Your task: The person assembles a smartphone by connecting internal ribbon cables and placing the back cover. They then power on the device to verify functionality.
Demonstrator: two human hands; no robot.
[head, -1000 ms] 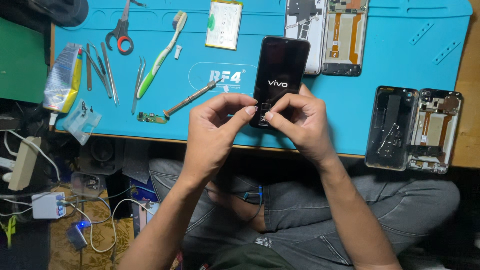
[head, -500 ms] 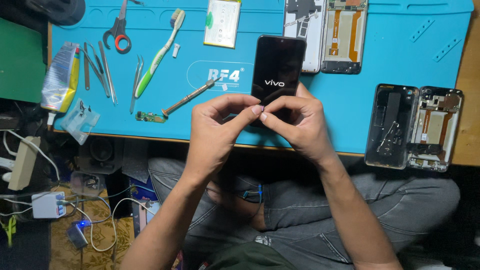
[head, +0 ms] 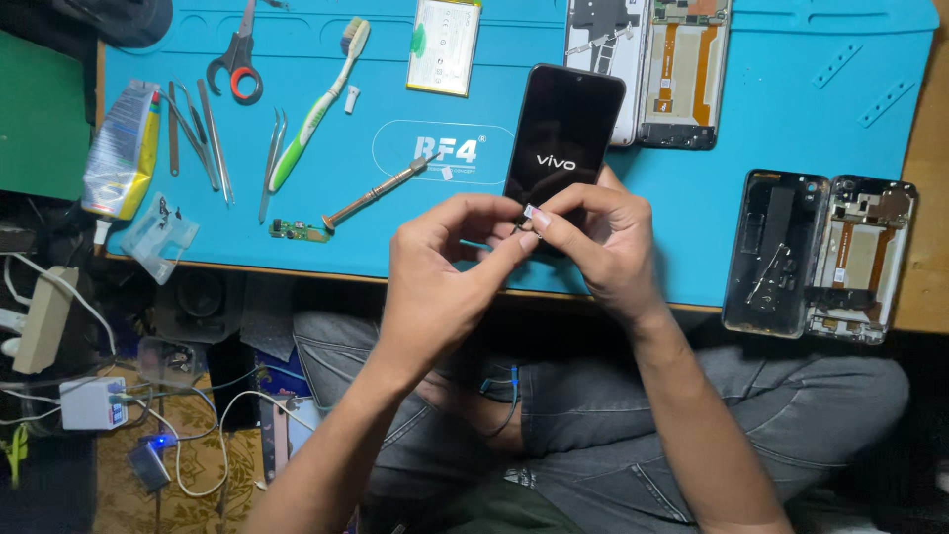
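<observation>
At the far left of the blue work mat (head: 771,109) lie a squeezed tube (head: 121,148) and a small clear bag (head: 158,237), then a row of tweezers (head: 203,138), orange-handled scissors (head: 235,64) and a green-and-white toothbrush (head: 316,104). A small green circuit board (head: 299,231) and a thin screwdriver (head: 381,194) rest near the mat's front edge, with a flat battery (head: 444,44) farther back.

The left hand (head: 440,272) comes next, fingers curled inward, thumb and forefinger pinched toward the near end of the black phone (head: 563,133). The right hand (head: 603,247) meets it from the other side, its fingertips closed on a tiny pale piece (head: 535,212), too small to identify, held right at the phone's bottom edge. Both hands touch or nearly touch there; the right one appears to have the firmer pinch on the piece.

The phone lies face up on the mat, screen lit with a logo, its long axis running away from the person and tilted a little to the right at the far end. Its near end sits under the fingertips, so the phone extends straight away from both hands, about equally near to each.

Right of the phone, at the mat's back edge, lie two opened phone frames (head: 647,69). Farther right, two more opened phone bodies (head: 820,257) overhang the front edge, well apart from the hands.

The mat covers a wooden table (head: 924,198). The person sits cross-legged below it in grey trousers, with cables and a white adapter (head: 91,403) on the floor at left.
</observation>
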